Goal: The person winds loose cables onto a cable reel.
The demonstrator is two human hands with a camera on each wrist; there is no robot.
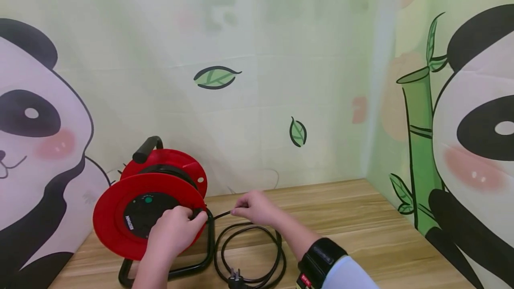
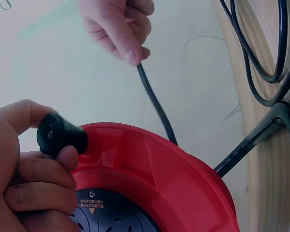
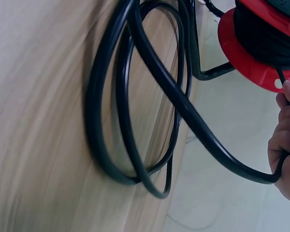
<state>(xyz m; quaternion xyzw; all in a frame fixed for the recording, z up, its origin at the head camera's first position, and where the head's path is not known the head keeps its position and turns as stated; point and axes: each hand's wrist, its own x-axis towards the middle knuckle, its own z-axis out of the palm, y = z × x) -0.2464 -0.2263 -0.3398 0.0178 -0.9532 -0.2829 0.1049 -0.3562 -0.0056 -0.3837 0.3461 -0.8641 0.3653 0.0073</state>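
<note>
Head view: right hand (image 1: 257,208) pinches cable (image 1: 249,253) beside reel (image 1: 150,200).

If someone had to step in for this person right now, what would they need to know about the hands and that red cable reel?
Left hand: grip closed round the black crank knob on the red cable reel.
Right hand: pinches the black cable just beside the reel, holding it taut.
The reel stands on its black frame at the left of the wooden table.
Done: much cable already sits wound on the drum.
Left: a few loose loops and the plug lie on the table near the front edge, probably still to be wound in.
</note>
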